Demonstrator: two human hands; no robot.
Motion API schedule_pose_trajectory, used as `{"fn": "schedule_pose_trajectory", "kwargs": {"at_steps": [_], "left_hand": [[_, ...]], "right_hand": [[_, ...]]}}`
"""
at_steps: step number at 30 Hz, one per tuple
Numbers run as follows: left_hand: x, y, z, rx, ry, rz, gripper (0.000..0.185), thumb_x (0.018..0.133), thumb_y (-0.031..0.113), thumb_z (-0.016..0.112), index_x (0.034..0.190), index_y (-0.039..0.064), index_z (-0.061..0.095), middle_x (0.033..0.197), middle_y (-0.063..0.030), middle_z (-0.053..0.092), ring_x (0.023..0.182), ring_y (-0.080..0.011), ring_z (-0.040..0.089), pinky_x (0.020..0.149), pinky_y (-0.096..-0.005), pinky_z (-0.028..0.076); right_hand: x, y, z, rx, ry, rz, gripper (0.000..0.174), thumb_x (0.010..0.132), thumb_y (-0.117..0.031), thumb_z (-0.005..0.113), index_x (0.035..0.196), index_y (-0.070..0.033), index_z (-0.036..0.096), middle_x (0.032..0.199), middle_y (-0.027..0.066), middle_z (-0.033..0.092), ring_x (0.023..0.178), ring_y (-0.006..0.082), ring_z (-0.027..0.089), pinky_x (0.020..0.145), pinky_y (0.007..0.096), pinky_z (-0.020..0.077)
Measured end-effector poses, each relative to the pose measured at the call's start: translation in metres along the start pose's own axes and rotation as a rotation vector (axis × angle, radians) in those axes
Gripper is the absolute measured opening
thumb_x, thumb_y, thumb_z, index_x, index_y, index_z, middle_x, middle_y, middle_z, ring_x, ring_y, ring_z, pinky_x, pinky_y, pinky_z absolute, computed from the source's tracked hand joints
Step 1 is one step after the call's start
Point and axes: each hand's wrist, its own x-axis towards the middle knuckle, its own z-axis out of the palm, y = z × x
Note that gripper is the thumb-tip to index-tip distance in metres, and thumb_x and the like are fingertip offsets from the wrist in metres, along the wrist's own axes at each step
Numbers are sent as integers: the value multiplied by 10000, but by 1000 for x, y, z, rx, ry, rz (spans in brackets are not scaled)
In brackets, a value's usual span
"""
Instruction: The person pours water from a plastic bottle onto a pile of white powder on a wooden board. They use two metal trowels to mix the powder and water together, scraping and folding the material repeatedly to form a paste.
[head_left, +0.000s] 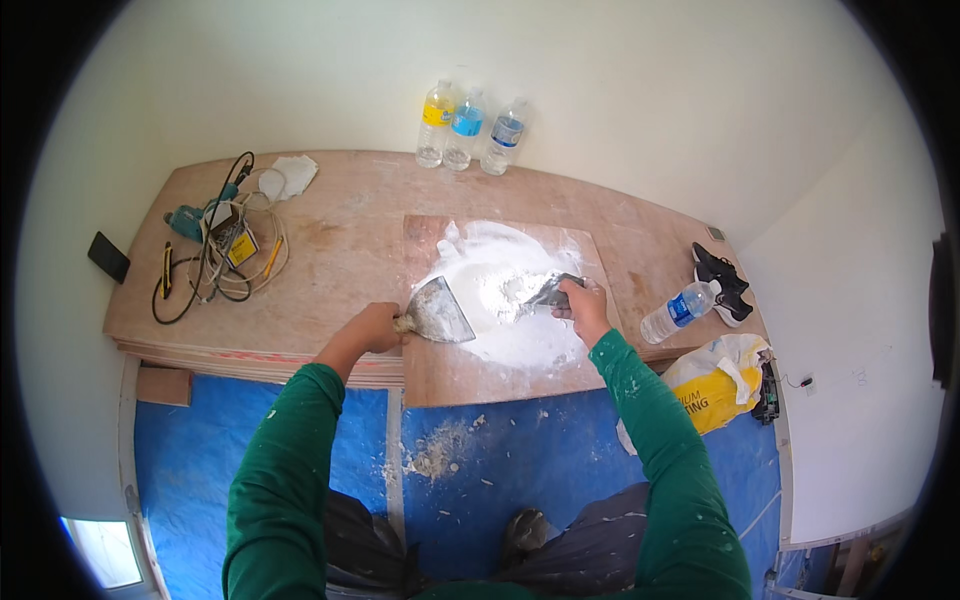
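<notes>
My left hand (375, 327) grips the handle of a broad putty knife (441, 311), whose worn metal blade lies over the left edge of a white powder heap (499, 341). In my right hand (589, 306) is a dark, flat scraper (551, 291), its edge in the wet, shiny middle of the heap. The powder is spread across a square plywood board (435, 382) that juts past the front of the stacked wood sheets (345, 247). My right fingers partly cover the scraper.
Three plastic bottles (465, 124) stand by the wall. A drill (187, 221), tangled cords and a utility knife (166, 270) lie left. A tilted bottle (679, 311), black shoes (720, 281) and a yellow-and-white bag (716, 382) are right. Blue sheeting (525, 450) with crumbs covers the floor.
</notes>
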Motion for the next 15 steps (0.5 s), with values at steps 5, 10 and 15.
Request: {"fn": "schedule_pose_trajectory", "kwargs": {"at_steps": [5, 10, 15], "left_hand": [[1, 6, -13, 63, 11, 19, 499, 831, 341, 875, 1165, -8, 749, 1175, -262, 749, 1133, -444, 702, 973, -477, 562], [-5, 25, -31, -81, 99, 124, 479, 859, 313, 839, 1186, -24, 746, 1120, -269, 756, 1077, -447, 718, 943, -480, 567], [-12, 72, -18, -151, 111, 200, 477, 903, 287, 813, 1250, -29, 730, 1149, -277, 753, 1089, -437, 724, 959, -460, 560]], "right_hand": [[10, -18, 3, -338, -78, -239, 207, 897, -112, 716, 1006, 61, 689, 839, 111, 712, 578, 203, 697, 463, 345, 620], [1, -21, -8, -372, -102, -271, 258, 951, -141, 721, 1120, 47, 668, 915, 113, 718, 643, 201, 716, 467, 342, 612], [-18, -19, -19, 58, -207, -55, 334, 1021, -192, 734, 1254, 20, 622, 1088, 125, 721, 815, 251, 752, 555, 388, 653]]}}
